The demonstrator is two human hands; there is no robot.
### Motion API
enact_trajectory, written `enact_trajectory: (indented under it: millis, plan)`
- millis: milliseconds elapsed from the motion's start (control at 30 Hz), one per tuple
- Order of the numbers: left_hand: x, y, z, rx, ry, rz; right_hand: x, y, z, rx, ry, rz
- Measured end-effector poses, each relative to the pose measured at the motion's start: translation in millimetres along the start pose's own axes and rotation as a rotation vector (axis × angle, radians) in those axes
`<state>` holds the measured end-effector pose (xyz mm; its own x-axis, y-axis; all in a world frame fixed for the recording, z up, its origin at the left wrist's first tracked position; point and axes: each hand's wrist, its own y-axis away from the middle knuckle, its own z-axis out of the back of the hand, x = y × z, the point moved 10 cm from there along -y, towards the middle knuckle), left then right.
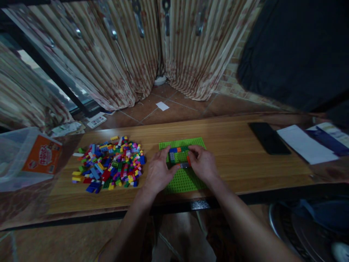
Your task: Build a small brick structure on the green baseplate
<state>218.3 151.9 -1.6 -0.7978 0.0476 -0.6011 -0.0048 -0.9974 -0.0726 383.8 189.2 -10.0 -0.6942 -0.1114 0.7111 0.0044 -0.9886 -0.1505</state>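
A green studded baseplate lies on the wooden table, partly covered by my hands. On it a rectangular outline of toy bricks in blue, orange, green, red and grey surrounds a bare green middle. My left hand grips the outline's left side, index finger at the upper corner and thumb by the lower row. Closed around the right side, my right hand has thumb and fingers at the green and red bricks. Its fingers hide part of that side, so I cannot tell whether a loose brick is in them.
A large pile of mixed toy bricks spreads over the table on the left. Beyond it stands a clear plastic box with an orange label. A black flat tablet-like thing and white paper lie at the right.
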Motion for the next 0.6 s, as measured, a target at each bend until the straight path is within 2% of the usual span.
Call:
enact_trajectory:
  millis: [167,400,600]
  plan:
    - [-1,0,-3,0.015,-0.04,-0.002,3,2,-1,-0.014,0.026,0.045]
    - [-4,1,-9,-0.031,-0.103,-0.109,8,2,-3,-0.005,0.082,0.089]
    - [-6,2,-10,-0.033,-0.107,-0.142,9,2,-5,0.003,0.131,0.112]
